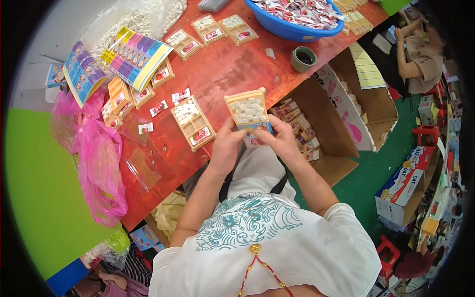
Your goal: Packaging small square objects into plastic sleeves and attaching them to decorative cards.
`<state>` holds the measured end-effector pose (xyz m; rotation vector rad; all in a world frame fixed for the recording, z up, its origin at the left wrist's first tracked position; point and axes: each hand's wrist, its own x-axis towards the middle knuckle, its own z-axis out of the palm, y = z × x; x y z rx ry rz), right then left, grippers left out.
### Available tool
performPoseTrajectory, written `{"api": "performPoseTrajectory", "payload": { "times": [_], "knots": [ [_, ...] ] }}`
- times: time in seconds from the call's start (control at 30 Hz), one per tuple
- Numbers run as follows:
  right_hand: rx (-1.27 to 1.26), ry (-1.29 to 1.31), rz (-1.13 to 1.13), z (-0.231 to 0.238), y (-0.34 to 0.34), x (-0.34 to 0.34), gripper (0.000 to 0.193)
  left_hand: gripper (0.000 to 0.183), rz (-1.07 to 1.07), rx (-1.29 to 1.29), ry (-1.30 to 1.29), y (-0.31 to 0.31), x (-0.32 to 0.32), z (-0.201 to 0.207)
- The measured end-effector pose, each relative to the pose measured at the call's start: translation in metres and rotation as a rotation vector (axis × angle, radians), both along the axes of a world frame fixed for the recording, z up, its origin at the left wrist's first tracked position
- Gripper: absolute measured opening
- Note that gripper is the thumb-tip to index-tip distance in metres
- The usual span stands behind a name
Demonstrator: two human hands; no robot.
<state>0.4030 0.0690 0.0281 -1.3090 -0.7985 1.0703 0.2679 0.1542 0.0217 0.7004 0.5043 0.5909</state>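
My left hand (225, 147) and my right hand (283, 141) together grip a beige plastic compartment tray (245, 94) just off the table's near edge. White pellet-like pieces (249, 111) fill its far compartment. Over its near part lies a colourful printed card (258, 129), with my thumbs pressing on it; what is under the card is hidden. To the left on the red table, a second tray (193, 123) holds white pieces and a small red-and-white sachet (200, 134). Loose sachets (158, 108) lie farther left.
At the back stand a blue basin (297, 33) heaped with sachets, a small dark cup (303, 59) and several filled trays (208, 29). Printed sheets (136, 58) lean over trays at left, beside a pink plastic bag (101, 168). Cardboard boxes (324, 123) stand right of the table.
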Motion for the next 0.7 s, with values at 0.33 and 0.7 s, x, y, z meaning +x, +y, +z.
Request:
{"api": "performPoseTrajectory", "payload": {
  "times": [0.33, 0.7],
  "knots": [
    [-0.117, 0.186, -0.395, -0.056, -0.051, 0.058, 0.024, 0.053, 0.034, 1.114, 0.476, -0.020, -0.017, 0.002],
    [-0.698, -1.094, -0.576, -0.182, -0.107, 0.128, 0.048, 0.070, 0.202, 1.517, 1.281, 0.006, -0.070, -0.025]
  ]
}}
